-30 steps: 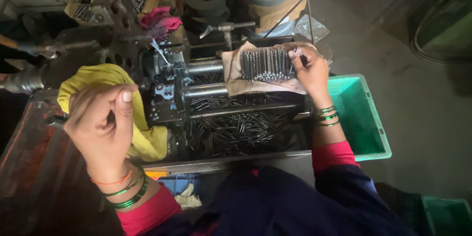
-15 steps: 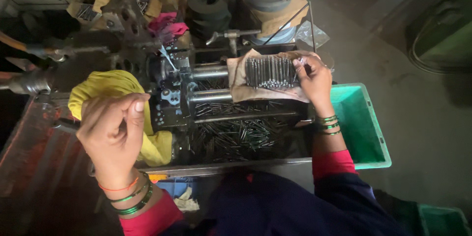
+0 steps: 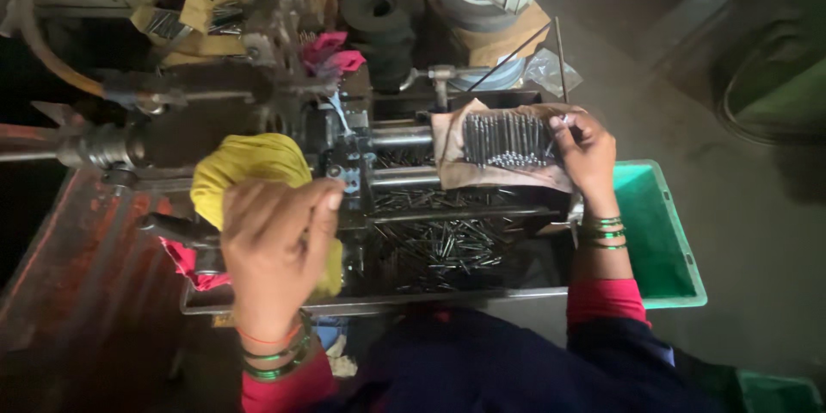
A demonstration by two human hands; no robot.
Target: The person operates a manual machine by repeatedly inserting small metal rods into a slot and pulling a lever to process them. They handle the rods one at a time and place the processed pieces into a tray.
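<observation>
While the right hand (image 3: 589,155) pinches pins (image 3: 508,139) on brown paper (image 3: 495,174), the left hand (image 3: 274,249) seems clenched.

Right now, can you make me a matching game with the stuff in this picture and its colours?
Things:
1. cloth beside the left hand
2. crate by the right hand's wrist
3. rag up on the machine
4. row of pins under the right hand's fingertips

Colours:
a. pink
b. grey metal
c. yellow
d. green

Pairs: 1-c, 2-d, 3-a, 4-b
</observation>
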